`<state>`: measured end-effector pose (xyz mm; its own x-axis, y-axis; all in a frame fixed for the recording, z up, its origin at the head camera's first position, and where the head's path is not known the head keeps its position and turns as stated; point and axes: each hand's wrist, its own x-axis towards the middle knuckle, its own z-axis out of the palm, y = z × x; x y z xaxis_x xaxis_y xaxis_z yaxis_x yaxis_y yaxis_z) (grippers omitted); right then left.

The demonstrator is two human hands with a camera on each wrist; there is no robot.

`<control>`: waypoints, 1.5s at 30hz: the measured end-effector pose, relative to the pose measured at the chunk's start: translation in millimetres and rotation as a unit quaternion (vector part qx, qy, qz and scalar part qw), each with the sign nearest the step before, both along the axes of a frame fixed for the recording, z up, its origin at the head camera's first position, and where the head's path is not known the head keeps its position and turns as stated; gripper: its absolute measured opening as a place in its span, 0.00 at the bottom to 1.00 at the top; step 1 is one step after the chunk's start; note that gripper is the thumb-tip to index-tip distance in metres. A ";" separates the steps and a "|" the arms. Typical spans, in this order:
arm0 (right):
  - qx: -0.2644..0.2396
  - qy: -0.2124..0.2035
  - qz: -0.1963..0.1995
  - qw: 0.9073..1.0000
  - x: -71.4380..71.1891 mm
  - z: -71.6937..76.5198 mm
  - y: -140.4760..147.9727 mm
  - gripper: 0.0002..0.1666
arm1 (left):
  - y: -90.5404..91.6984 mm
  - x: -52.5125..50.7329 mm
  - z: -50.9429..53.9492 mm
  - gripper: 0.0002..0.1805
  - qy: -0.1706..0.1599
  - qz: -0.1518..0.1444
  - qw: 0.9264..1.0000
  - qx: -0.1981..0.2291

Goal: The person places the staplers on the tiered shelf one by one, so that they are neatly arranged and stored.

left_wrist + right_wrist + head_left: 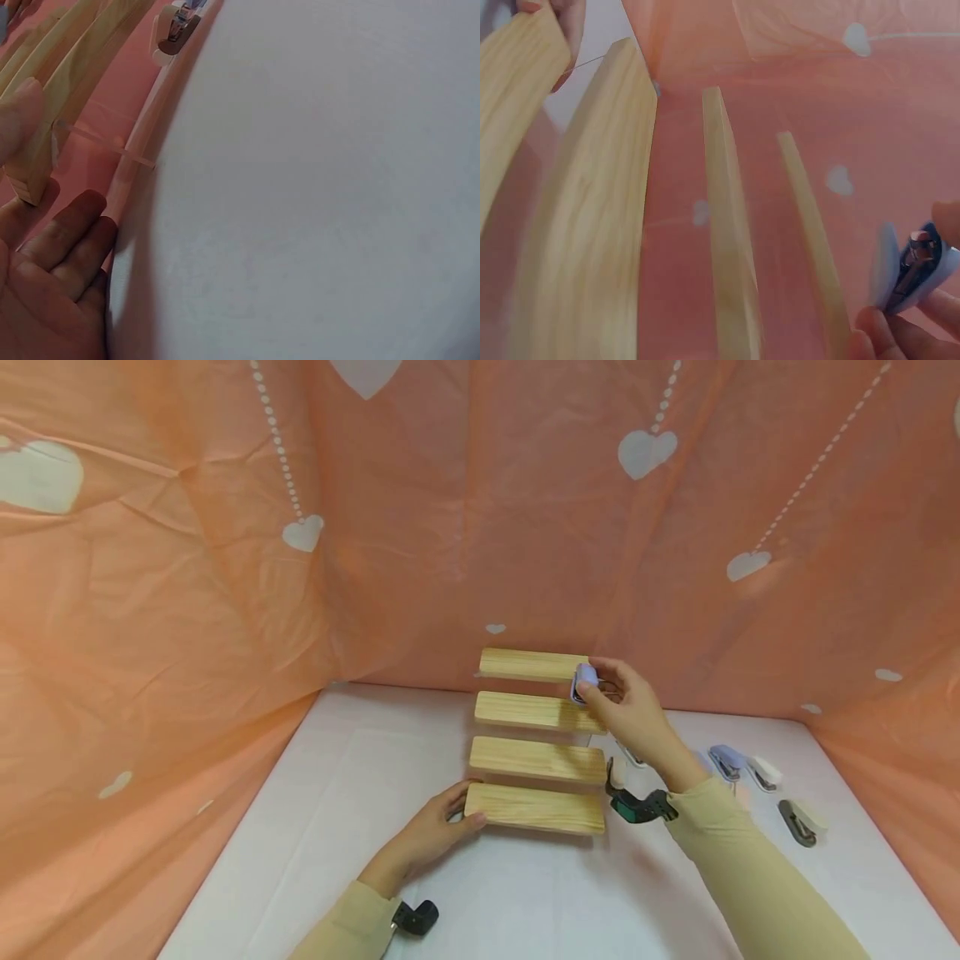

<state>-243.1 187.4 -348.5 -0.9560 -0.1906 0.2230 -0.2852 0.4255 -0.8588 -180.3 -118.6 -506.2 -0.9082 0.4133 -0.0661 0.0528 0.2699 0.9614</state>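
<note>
A small purple stapler [582,682] is pinched between the thumb and fingers of my right hand [636,714], beside the right end of the top wooden shelf [532,665]. In the right wrist view the stapler [911,270] shows its metal inside and stands apart from the boards. My left hand [433,833] holds the left end of the lowest wooden shelf [536,808], thumb on top and index finger beneath; its other fingers extend below in the left wrist view. Two more wooden shelves [536,712] lie between, forming a stepped rack with clear side supports.
On the white table [315,852] at the right lie several staplers: a purple one [725,762], a white one [763,772] and a dark-and-cream one [798,823]. Another lies partly hidden behind my right wrist. An orange curtain [465,527] with hearts surrounds the table.
</note>
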 end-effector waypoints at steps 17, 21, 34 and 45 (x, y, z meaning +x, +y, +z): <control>-0.006 -0.005 0.037 0.999 -55.1 3.5 -75.0 0.38 | 0.5 1.3 -2.7 0.39 -0.016 0.014 1.000 -0.003; 0.009 -0.009 0.042 0.999 -57.7 3.0 -88.4 0.38 | 0.2 2.6 -2.1 0.39 -0.016 0.016 1.000 -0.002; 0.060 0.001 0.014 0.998 -60.3 4.8 -100.9 0.37 | 2.1 0.4 -4.3 0.39 -0.019 0.018 1.000 -0.013; 0.032 0.049 0.007 0.998 -26.2 -4.4 -39.2 0.37 | 0.2 0.8 -0.1 0.38 0.005 0.006 1.000 -0.012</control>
<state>-269.3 148.1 -352.8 -0.9270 -0.2209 0.3032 -0.3737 0.4739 -0.7974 -179.5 -118.3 -506.3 -0.9139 0.4004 -0.0665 0.0589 0.2929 0.9543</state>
